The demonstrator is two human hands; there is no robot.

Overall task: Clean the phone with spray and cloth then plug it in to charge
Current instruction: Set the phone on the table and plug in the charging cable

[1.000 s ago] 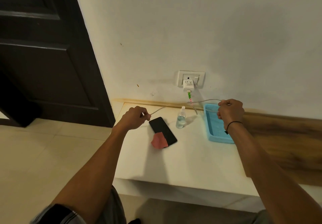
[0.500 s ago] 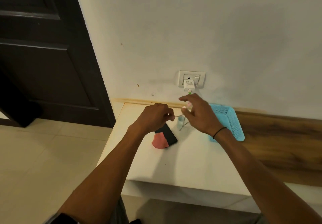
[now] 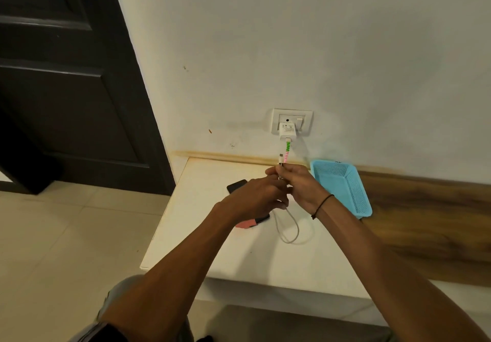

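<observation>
Above the phone (image 3: 237, 185), both hands, left (image 3: 256, 198) and right (image 3: 301, 186), pinch the cable (image 3: 288, 231); charger (image 3: 287, 129) plugged in, phone not yet connected

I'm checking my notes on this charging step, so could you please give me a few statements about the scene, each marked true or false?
1. The white charger is plugged into the wall socket. True.
2. The cable's free connector is already in the phone. False: the phone lies on the table with nothing plugged in; both hands hold the cable above it.
3. The blue basket stands to the right of the hands. True.
4. The left hand rests flat on the table. False: it is raised, closed on the cable beside the right hand.
5. The red cloth lies in the basket. False: it lies by the phone.
</observation>
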